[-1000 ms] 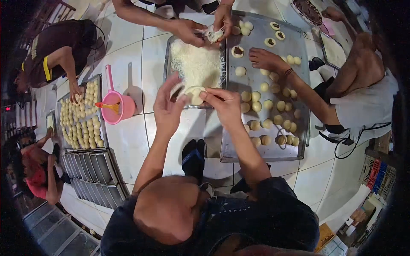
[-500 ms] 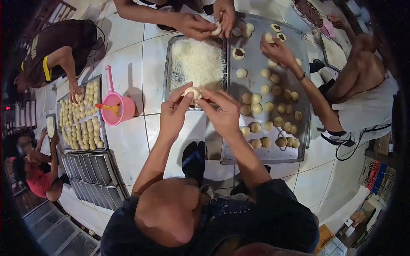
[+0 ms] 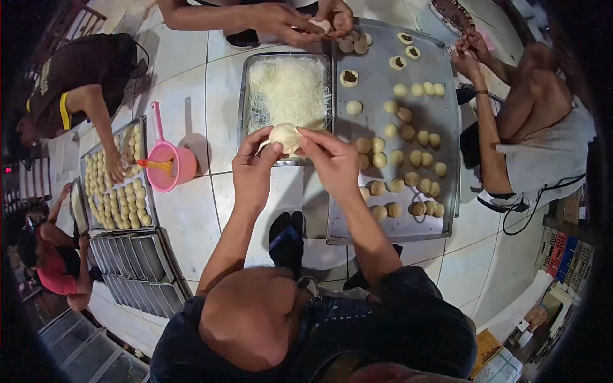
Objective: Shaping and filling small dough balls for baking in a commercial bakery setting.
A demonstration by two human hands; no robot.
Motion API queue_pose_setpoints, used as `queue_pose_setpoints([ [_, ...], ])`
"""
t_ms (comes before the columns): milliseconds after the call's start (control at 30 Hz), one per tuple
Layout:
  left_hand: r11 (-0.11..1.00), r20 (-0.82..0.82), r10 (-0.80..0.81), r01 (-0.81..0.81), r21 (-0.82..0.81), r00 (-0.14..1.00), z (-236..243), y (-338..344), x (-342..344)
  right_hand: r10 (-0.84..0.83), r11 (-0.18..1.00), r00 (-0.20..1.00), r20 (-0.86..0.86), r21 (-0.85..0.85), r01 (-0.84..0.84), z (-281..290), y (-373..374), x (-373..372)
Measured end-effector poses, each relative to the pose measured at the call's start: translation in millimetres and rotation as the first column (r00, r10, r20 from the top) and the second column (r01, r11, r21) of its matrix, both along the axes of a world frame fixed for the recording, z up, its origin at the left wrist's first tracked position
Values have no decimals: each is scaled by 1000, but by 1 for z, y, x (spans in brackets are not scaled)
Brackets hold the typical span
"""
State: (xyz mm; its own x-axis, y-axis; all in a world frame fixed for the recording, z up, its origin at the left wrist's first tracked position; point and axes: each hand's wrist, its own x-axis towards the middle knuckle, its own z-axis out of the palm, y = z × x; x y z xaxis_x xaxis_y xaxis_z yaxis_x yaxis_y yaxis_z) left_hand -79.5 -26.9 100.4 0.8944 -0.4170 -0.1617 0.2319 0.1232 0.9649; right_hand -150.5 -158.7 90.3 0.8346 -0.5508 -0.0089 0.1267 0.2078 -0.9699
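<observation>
A pale piece of dough [image 3: 285, 136], flattened into a round, is pinched by its edges between my two hands. My left hand [image 3: 253, 165] grips its left side with thumb and fingers, and my right hand [image 3: 329, 158] grips the right side. Just beyond my hands lies a metal tray heaped with white grated shreds, likely cheese [image 3: 287, 89]. To the right, a large metal tray [image 3: 373, 73] carries rows of dough balls [image 3: 378, 159] and several flattened rounds with dark filling [image 3: 348, 78] at its far end. Whether my dough holds any filling is hidden.
A pink dipper [image 3: 175, 167] with an orange-handled brush stands on the tiled floor at left. Behind it is a tray of small dough balls [image 3: 118, 204], near stacked metal pans [image 3: 137, 265]. Co-workers sit left, ahead and right; a basin of dark filling [image 3: 454, 16] is far right.
The dough in my hands is now spread wider and flatter. The right co-worker's hand has left the large tray, where another filled round now lies and some balls stand in a row.
</observation>
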Motion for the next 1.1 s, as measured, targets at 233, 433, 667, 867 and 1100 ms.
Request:
queue_pose_setpoints([
  [233,984,-273,-81,34,-174,958,4,6,6,-68,795,974,215,-578,183,1,1,2],
  [433,981,-319,-161,115,-156,934,5,8,8,65,966,997,52,-256,-49,9,4,-5],
  [667,988,-313,-136,107,-109,940,4,1,-1,36,983,999,-15,-179,-38,-10,-3,-5],
  [867,991,-219,-32,60,121,975,0,3,-4,52,814,998,-44,-577,-68,-7,-4,-5],
  [1100,973,-218,-145,179,144,965,2,0,-9,133,963,978,-159,255,-89,-36,-30,-8],
])
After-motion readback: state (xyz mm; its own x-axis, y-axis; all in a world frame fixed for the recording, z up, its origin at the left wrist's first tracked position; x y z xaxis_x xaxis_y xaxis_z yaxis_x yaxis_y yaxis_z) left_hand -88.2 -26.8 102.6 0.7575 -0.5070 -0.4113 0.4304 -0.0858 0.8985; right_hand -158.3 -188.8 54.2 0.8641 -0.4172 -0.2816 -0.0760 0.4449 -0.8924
